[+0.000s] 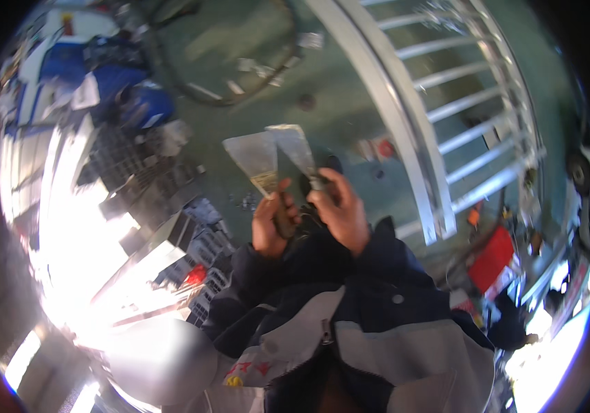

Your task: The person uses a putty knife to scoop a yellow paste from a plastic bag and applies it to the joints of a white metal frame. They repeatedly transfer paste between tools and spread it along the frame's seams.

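Two putty knives are held up in front of my body, over a green floor. My left hand [274,219] is wrapped round the brown handle of one putty knife [251,155], whose wide flat blade points up and away. In my right hand [339,210] is a second putty knife [295,146], gripped low near its handle. The two blades lean toward each other, and their inner edges meet or overlap; whether they touch I cannot tell. Most of the right handle is hidden by my fingers.
A silver metal ladder-like frame [405,103] lies to the right. A dark hose loop [222,102] is on the floor ahead. Grey crates [209,244] and blue bags [147,103] crowd the left. A red box [491,258] stands at the right, and a small wheel [579,172] beyond.
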Motion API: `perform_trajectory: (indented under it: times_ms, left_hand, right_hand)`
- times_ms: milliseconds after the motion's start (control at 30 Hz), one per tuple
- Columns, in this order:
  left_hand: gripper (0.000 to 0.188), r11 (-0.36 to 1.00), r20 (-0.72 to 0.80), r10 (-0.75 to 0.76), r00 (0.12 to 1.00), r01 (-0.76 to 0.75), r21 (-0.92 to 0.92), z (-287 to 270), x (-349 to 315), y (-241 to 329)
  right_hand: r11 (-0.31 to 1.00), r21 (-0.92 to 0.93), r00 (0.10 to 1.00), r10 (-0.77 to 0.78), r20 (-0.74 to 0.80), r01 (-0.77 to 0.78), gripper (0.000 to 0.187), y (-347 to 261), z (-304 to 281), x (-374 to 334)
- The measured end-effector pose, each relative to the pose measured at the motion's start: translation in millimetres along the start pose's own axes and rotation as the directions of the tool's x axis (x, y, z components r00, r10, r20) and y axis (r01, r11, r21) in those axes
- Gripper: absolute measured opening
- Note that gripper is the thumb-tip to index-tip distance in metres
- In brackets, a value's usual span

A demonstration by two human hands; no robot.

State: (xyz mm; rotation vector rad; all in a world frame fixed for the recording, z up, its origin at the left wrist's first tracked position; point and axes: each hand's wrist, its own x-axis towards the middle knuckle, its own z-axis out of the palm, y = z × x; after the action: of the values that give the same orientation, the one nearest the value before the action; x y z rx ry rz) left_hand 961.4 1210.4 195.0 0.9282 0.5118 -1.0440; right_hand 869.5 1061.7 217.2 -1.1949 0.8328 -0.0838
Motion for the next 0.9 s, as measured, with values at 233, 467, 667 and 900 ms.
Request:
perform_trajectory:
  times_ms: [233,467,667,900]
  left_hand:
    - [0.034,0.984,0.084,0.174,0.981,-0.177,0.036,30,28,63]
    - [0.032,0.942,0.006,0.316,0.949,-0.315,0.117,60,52,106]
    - [0.03,0.751,-0.186,0.595,0.782,-0.459,0.474,53,68,140]
    - [0.023,0.561,-0.227,0.795,0.563,-0.538,0.63,16,100,190]
  right_hand:
    - [0.916,-0.202,0.919,-0.291,0.265,0.348,0.037,-53,-19,50]
    - [0.841,-0.26,0.862,-0.384,0.332,0.475,0.034,-111,-14,106]
    - [0.853,-0.298,0.876,-0.311,0.368,0.428,0.035,-130,-1,145]
    - [0.769,-0.326,0.786,-0.344,0.514,0.55,0.033,-158,73,187]
